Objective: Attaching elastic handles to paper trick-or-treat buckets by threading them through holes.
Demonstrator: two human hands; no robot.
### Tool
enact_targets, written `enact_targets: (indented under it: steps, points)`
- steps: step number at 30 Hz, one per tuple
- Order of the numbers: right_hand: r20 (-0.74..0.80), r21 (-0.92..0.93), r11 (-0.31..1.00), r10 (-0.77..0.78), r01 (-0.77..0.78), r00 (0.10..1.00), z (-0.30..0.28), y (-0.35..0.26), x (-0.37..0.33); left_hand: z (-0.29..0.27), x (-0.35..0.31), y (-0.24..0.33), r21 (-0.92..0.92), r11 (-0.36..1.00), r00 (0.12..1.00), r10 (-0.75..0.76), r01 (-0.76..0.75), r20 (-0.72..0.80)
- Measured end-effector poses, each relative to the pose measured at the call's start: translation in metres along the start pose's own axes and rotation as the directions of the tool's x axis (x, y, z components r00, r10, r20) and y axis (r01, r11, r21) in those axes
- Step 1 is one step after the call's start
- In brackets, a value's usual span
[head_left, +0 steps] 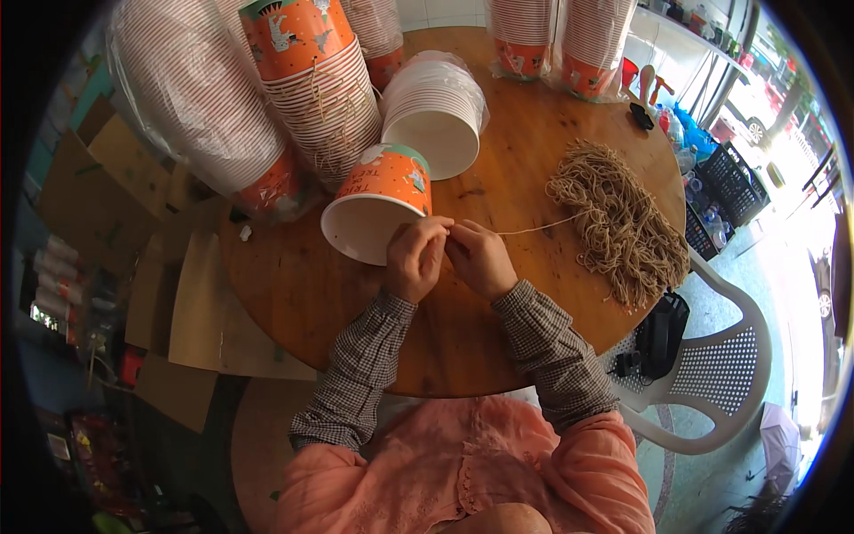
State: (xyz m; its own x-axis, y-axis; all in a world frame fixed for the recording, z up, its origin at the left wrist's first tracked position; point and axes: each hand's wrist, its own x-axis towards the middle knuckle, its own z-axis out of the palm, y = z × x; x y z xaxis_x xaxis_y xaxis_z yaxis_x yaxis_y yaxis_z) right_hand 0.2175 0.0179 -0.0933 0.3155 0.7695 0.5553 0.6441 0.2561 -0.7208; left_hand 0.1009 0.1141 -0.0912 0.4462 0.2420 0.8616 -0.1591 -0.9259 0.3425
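An orange paper bucket (384,173) lies tipped on its side, its white mouth facing me. At the right edge of its rim, my left hand (416,258) and my right hand (483,259) meet with fingertips pinched together. A thin tan string (540,228) runs from the right hand's fingers toward a heap of tan strings (620,222) on the right. The left fingers are closed too, on what looks like the string's end at the bucket; the exact spot between the fingertips is hidden.
Behind the bucket, a stack of white buckets (431,125) lies on the round wooden table (498,329). Tall bucket stacks stand at the left, one strung with cords (320,116), and wrapped stacks (520,40) stand at the back. A white plastic chair (725,369) is at the right, cardboard boxes (200,294) at the left.
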Motion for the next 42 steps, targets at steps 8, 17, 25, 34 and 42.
enact_targets:
  steps: [8,17,25,34,42]
  points:
    - [-0.093,-0.15,0.984,0.08,-0.093,0.992,-0.024,-0.003,0.004,0.017,0.005,-0.038,-0.272,0.866,0.898,-0.44,0.419,-0.019]
    - [-0.093,-0.189,0.981,-0.051,0.032,0.994,-0.026,-0.007,0.004,0.02,0.004,-0.02,-0.462,0.761,0.875,-0.478,0.456,0.078]
    - [-0.109,-0.137,0.988,-0.09,0.074,0.99,-0.029,-0.01,0.007,0.015,0.003,-0.008,-0.358,0.788,0.861,-0.497,0.501,0.111]
    - [-0.227,0.018,0.997,0.072,-0.07,0.971,-0.028,-0.01,0.011,0.011,0.002,-0.003,-0.458,0.551,0.714,-0.593,0.697,0.373]
    - [-0.067,0.089,0.985,0.152,-0.146,0.986,-0.026,-0.006,0.007,0.008,0.006,-0.005,-0.706,0.255,0.615,-0.722,0.661,0.316]
